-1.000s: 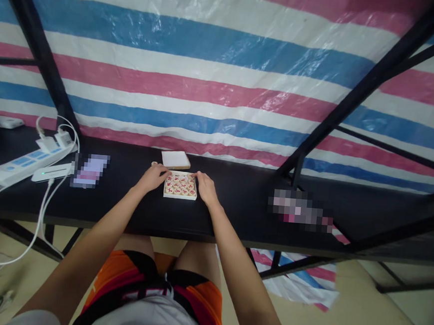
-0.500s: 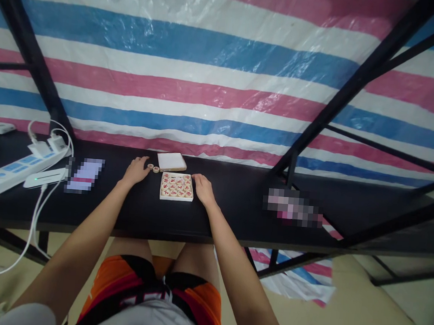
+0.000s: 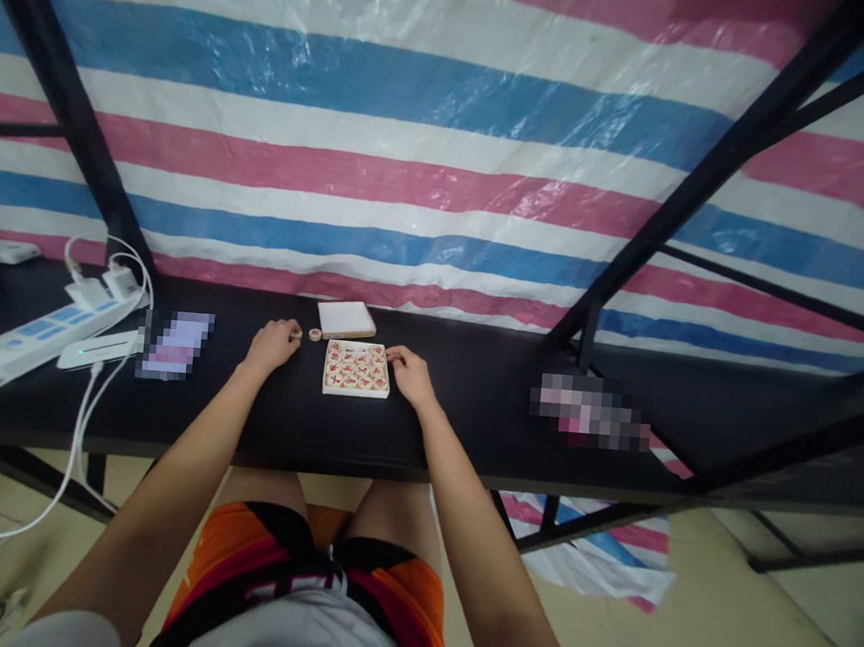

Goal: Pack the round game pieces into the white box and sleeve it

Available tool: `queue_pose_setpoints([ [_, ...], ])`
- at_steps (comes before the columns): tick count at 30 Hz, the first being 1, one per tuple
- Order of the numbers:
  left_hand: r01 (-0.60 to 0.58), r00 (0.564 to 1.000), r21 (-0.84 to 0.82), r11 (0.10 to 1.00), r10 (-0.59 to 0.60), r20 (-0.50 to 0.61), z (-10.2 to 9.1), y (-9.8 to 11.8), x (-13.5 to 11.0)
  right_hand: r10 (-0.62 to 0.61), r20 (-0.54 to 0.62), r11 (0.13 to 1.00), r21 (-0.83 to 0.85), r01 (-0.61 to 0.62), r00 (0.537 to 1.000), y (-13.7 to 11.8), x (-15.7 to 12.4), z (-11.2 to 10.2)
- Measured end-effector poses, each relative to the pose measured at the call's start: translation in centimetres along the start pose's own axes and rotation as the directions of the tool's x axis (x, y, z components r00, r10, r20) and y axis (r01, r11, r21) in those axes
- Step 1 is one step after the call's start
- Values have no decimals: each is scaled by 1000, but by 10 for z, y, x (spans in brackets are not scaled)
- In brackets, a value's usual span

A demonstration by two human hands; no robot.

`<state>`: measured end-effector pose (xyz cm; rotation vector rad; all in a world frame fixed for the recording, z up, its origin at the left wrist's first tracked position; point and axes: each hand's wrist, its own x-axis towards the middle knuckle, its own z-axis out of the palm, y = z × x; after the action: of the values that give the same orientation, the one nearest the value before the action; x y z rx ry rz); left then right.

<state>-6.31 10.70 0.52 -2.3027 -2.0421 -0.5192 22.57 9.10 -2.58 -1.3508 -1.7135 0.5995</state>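
Observation:
A shallow white box (image 3: 356, 391) on the black table holds rows of round Chinese chess pieces (image 3: 356, 368) with red characters. Between the thumb and fingers of my left hand (image 3: 275, 344) is a Chinese chess piece (image 3: 296, 334), only partly showing. A second loose piece (image 3: 315, 334) lies just right of that hand, close to the box lid (image 3: 347, 319). My right hand (image 3: 411, 374) rests at the box's right side, its fingers loosely bent with the fingertips at the far right corner. Nothing shows within its grasp.
At the left are a white power strip (image 3: 49, 333) with plugs and cables, a white device (image 3: 101, 348) and a blurred-out phone (image 3: 176, 345). A pixelated object (image 3: 590, 412) lies to the right. Black metal posts (image 3: 588, 336) and a striped plastic sheet (image 3: 416, 143) stand behind the table.
My left fingers have closed around one of the two loose pieces, leaving the other beside the lid. My right fingers have bent a little more at the box edge. The view has shifted slightly.

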Motion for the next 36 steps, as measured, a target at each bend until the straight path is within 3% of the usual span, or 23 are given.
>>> queue_pose_setpoints([
  [7, -25, 996, -111, 993, 16, -83, -5, 5, -2, 0, 0, 1000, -8, 0, 1000, 2, 0, 1],
  [12, -159, 982, -387, 908, 104, -158, -3, 39, -4, 2, -4, 1000, -19, -2, 1000, 1, -1, 2],
  [17, -262, 965, -442, 858, 246, -93, 4, 64, 3, -1, -1, 1000, -26, 0, 1000, 0, -1, 2],
  [20, -316, 943, -407, 857, 331, -34, 6, 62, 8, -9, -5, 1000, -28, 9, 1000, 1, 0, 3],
  [23, -372, 922, -377, 848, 383, -49, 6, 60, 8, -7, -5, 999, -32, 7, 1000, 1, 0, 3],
  [29, -387, 916, -328, 862, 400, -30, 6, 59, 4, 7, -2, 1000, -29, -7, 1000, -1, -1, 2],
  [33, -335, 941, -321, 886, 301, -153, 9, 38, 7, 8, 7, 1000, -12, -8, 1000, 0, -1, 2],
  [36, -318, 948, -332, 888, 307, -85, 13, 19, 10, -19, 1, 1000, 2, 19, 1000, 4, 0, 3],
])
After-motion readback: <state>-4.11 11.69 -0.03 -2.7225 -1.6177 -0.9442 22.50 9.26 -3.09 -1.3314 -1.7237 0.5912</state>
